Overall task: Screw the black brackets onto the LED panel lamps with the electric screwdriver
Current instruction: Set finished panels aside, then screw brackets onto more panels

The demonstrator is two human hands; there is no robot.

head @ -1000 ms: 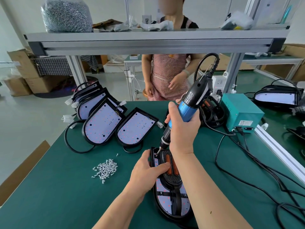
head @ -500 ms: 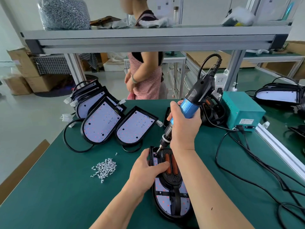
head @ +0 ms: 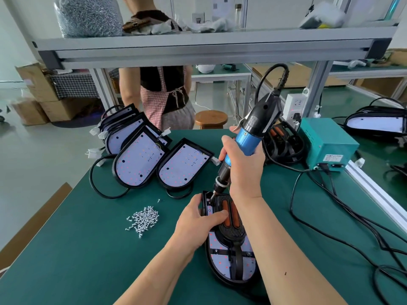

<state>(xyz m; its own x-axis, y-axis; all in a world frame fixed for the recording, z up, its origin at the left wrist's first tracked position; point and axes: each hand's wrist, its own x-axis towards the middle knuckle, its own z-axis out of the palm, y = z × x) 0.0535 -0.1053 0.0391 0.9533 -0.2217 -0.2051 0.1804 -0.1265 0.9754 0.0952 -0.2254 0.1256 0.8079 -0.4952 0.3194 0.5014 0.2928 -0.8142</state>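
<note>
- The right hand (head: 244,170) is wrapped around the blue and black electric screwdriver (head: 248,139), tilted so that its tip meets the far left corner of the lamp (head: 229,245) lying flat on the green counter (head: 88,249)
- The left hand (head: 198,221) is clamped on the lamp's left edge, thumb pressed on the black bracket (head: 230,219) with two orange strips, which sits on top of the lamp
- A small heap of screws (head: 144,219) lies to the left of the left hand
- More lamps (head: 141,161) lean in a row at the far left of the counter
- A teal box (head: 326,144) stands far right, with black cables (head: 330,208) trailing over the counter
- A person in a checked apron (head: 163,95) stands beyond the counter
</note>
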